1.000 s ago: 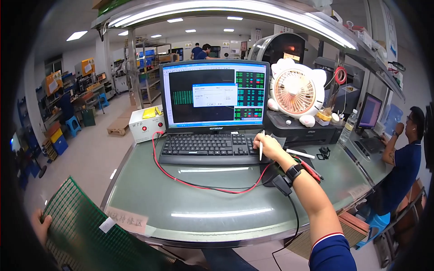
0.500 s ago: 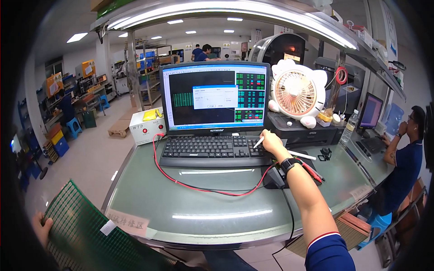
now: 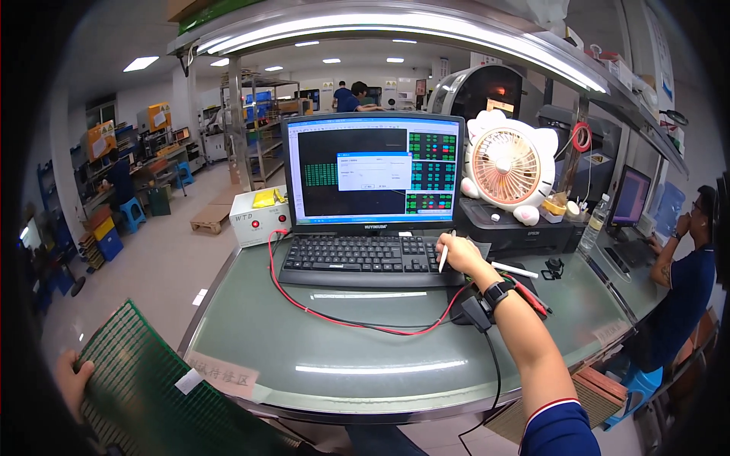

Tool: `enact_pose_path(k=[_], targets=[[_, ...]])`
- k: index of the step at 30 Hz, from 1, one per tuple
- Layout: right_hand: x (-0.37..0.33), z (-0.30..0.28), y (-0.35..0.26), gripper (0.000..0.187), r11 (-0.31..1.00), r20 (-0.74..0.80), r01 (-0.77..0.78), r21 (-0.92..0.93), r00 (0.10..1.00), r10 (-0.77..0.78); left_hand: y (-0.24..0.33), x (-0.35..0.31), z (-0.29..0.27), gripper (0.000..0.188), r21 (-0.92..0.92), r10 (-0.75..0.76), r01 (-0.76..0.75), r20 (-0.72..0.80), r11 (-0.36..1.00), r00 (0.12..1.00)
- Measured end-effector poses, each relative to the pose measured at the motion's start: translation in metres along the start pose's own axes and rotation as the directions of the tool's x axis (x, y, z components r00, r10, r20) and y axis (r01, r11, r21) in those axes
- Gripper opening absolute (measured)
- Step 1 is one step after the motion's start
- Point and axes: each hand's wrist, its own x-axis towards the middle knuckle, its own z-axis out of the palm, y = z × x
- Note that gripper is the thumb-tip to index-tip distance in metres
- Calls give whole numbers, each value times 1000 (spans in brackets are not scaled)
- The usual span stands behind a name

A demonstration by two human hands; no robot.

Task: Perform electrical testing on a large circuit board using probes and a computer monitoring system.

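Observation:
My left hand [image 3: 72,381] is closed on the left edge of a large green circuit board panel [image 3: 141,365], held tilted beside the table's left front corner. A small white label [image 3: 188,381] sticks to the panel, whose lower part is blurred. My right hand [image 3: 464,255] is over the number pad of a black keyboard [image 3: 346,255], its fingers closed around a slim white pen [image 3: 443,260] pointing down at the keys. Whether a fingertip presses a key, I cannot tell. Behind the keyboard, a monitor [image 3: 315,148] displays a dialog box over dark board drawings.
Red and black test leads [image 3: 304,306] loop across the green tabletop [image 3: 327,349] from a white box [image 3: 247,220]. Right of the monitor, a cat-shaped fan [image 3: 508,167] stands on a black printer [image 3: 525,228]. A bottle [image 3: 595,222] and a seated co-worker [image 3: 688,266] are farther right.
The whole view has shifted, so the scene sits slightly farther right and lower. My right hand has turned the pen more upright over the number pad. My left hand keeps its grip.

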Motion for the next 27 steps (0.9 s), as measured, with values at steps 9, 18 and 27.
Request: enact_pose_path(k=[9, 18, 27], targets=[[-14, -17, 10, 19, 955, -48, -139, -262, 990, 131, 8, 0, -2, 32, 25, 49, -48, -21, 999, 999], [-8, -26, -59, 16, 963, 239, 37, 268, 965, -103, 27, -2, -2, 42, 23, 40, -41, 46, 999, 998], [12, 25, -144, 18, 868, 279, 145, 475, 910, -305, 21, -6, 1, 45, 90, 64, -60, -50, 994, 997]])
